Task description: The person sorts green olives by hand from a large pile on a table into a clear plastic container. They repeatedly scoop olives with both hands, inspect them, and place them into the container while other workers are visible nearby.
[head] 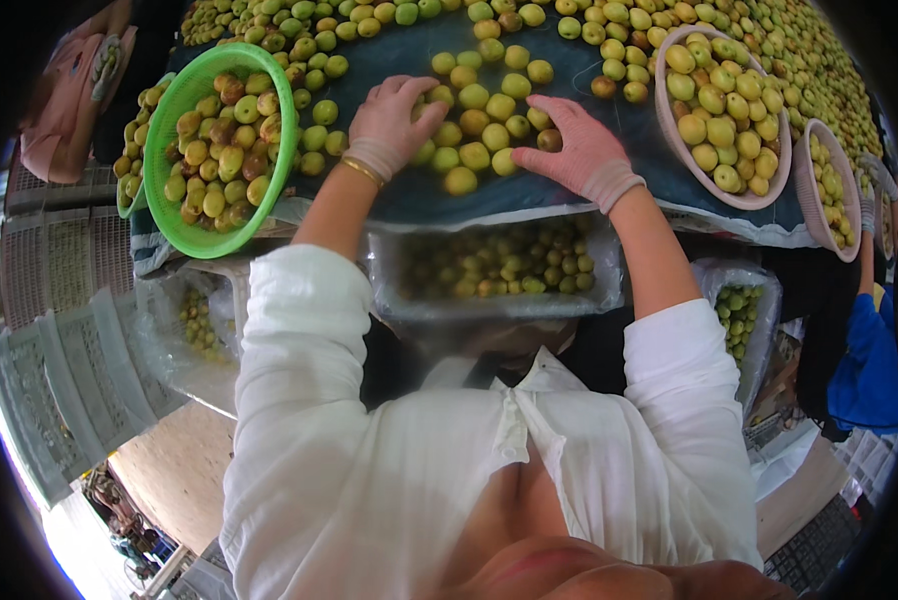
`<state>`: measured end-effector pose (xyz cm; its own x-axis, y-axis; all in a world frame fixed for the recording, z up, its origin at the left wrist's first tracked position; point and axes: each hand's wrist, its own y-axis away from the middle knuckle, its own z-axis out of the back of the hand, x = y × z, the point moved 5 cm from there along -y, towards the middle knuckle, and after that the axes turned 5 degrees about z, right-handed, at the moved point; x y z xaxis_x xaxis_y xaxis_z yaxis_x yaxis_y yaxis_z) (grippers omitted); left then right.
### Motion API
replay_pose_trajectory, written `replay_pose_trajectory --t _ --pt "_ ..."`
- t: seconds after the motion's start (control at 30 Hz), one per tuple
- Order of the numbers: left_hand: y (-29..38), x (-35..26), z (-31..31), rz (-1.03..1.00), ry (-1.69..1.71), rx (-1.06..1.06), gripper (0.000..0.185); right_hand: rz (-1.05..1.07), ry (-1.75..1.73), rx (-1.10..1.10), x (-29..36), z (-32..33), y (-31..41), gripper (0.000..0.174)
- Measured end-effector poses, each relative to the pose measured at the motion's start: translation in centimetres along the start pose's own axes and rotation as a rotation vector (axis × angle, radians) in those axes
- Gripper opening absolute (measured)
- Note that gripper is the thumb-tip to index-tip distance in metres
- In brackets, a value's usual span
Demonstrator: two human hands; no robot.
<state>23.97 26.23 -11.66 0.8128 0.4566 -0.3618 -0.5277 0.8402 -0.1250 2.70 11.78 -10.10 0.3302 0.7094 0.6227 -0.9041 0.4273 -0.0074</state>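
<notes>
Small green-yellow fruits (495,136), some with brown patches, lie in a loose group on a dark cloth (389,199) between my hands. My left hand (395,120), in a thin pale glove, curves over the fruits at the group's left side; whether it grips one cannot be told. On the right side, my right hand (578,146), in a pink glove with a white cuff, has thumb and fingers spread around the outer fruits. A green plastic basket (290,150) full of more browned fruits stands left of my left hand. To the right is a pink plastic basket (662,124) of yellow-green fruits.
Heaped fruits (801,67) cover the far and right parts of the table. Below its near edge sits a plastic-lined crate (494,309) of fruits, with another lined crate (764,330) at right. Another pink basket (807,195) stands farther right. Other people's gloved hands show at both sides.
</notes>
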Motion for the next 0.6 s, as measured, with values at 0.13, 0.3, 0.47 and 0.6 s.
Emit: replay_pose_trajectory --t 0.13,0.3,0.47,0.6 --pt "4.1 -1.6 1.5 0.079 0.007 0.066 0.054 0.021 0.039 0.106 1.6 -0.8 0.3 0.084" --pt "8.6 -3.5 2.6 0.166 0.127 0.113 0.068 0.097 0.011 0.2 3.9 -1.7 0.5 0.081" --pt "10.5 -3.8 3.2 0.189 0.287 0.103 0.067 0.18 -0.042 0.253 5.7 -2.5 0.8 0.072" --pt "11.6 -4.2 2.6 0.095 0.323 0.106 0.059 0.319 -0.067 0.224 7.2 -3.7 1.7 0.069"
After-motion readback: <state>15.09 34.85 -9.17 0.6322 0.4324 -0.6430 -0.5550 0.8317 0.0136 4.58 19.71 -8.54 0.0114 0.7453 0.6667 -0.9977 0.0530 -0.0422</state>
